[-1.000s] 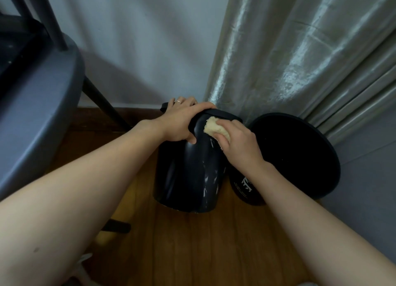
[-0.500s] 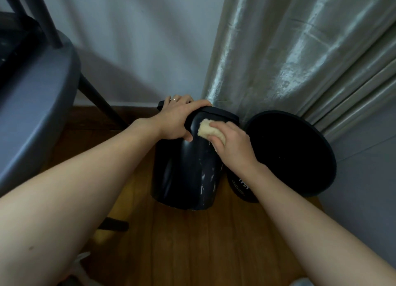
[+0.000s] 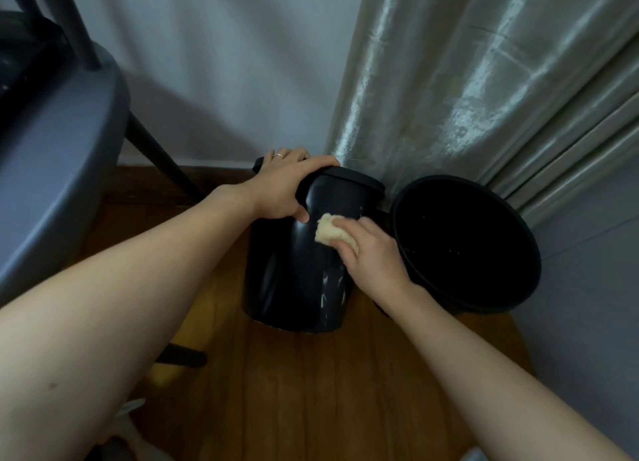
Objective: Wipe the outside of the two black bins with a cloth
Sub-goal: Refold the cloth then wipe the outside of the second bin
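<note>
Head view looks down into a room corner, where two black bins stand on a brown wooden floor (image 3: 328, 391); the lidded bin (image 3: 294, 274) is in the middle and the open bin (image 3: 466, 246) is just beside it on the right, so close that their sides seem to touch; the open bin leans toward the camera and shows its dark inside; the lidded bin has pale scratch marks low on its right side. The left hand (image 3: 281, 191) sits on top of the lidded bin, its fingers curled over the edge of the black lid (image 3: 349, 178) and its thumb pressed on the bin's side just under the lid; a thin ring (image 3: 278, 155) shows on one finger. The right hand (image 3: 373, 256) is curled round a small yellow cloth (image 3: 328, 232) and presses it flat on the upper side of the lidded bin, a little below the left thumb; part of the cloth pokes out past the fingers. A shiny silver curtain (image 3: 466, 80) hangs behind both bins and comes down to them; a white wall (image 3: 224, 63) is on the left of it. A grey chair seat (image 3: 58, 156) fills the left edge, with one dark chair leg (image 3: 159, 156) slanting down to the floor near the wall.
</note>
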{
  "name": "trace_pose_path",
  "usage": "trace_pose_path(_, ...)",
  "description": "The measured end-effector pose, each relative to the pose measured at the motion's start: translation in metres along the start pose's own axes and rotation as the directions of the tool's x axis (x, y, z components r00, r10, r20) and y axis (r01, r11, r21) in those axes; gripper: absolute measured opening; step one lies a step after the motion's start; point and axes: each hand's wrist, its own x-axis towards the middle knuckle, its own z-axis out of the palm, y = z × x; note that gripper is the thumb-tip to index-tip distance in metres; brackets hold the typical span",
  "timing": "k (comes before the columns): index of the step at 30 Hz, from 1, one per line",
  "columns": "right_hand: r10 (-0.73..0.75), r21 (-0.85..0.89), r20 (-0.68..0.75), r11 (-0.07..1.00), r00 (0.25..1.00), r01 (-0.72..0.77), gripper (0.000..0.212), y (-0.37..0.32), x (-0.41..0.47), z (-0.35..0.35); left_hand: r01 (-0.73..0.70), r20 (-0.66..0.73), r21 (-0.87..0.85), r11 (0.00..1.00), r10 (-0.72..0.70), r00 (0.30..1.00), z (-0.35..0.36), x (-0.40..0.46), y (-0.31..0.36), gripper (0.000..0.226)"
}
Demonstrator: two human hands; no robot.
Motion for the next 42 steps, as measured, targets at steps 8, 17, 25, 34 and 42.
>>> trace_pose_path(8, -0.204, -0.023, 0.185, 0.977, 0.961, 0.211, 0.031, 0.005, -0.019, 0.002, 0.005, -0.016, -0.016, 1.000, -0.005, 1.000, 0.000, 0.001, -0.004, 0.104)
trace_pose_path(17, -0.108, 0.018, 0.083, 0.994, 0.991, 0.106, 0.034, 0.004, -0.035, 0.011, 0.008, -0.017, -0.037, 0.999, -0.009, 1.000, 0.000, 0.001, -0.007, 0.102)
trace_pose_path(25, -0.254, -0.018, 0.191, 0.965, 0.948, 0.262, 0.027, 0.004, -0.045, 0.015, 0.012, -0.014, -0.045, 0.999, -0.012, 1.000, 0.000, 0.004, -0.007, 0.101)
trace_pose_path(34, -0.179, 0.010, 0.117, 0.984, 0.977, 0.179, 0.029, -0.001, -0.050, 0.022, 0.010, -0.016, -0.036, 0.999, -0.010, 1.000, 0.001, 0.003, -0.009, 0.102)
trace_pose_path(42, -0.200, -0.009, 0.124, 0.979, 0.972, 0.203, 0.034, 0.000, -0.042, 0.022, 0.016, -0.020, -0.025, 1.000, -0.017, 1.000, 0.001, 0.002, -0.005, 0.104)
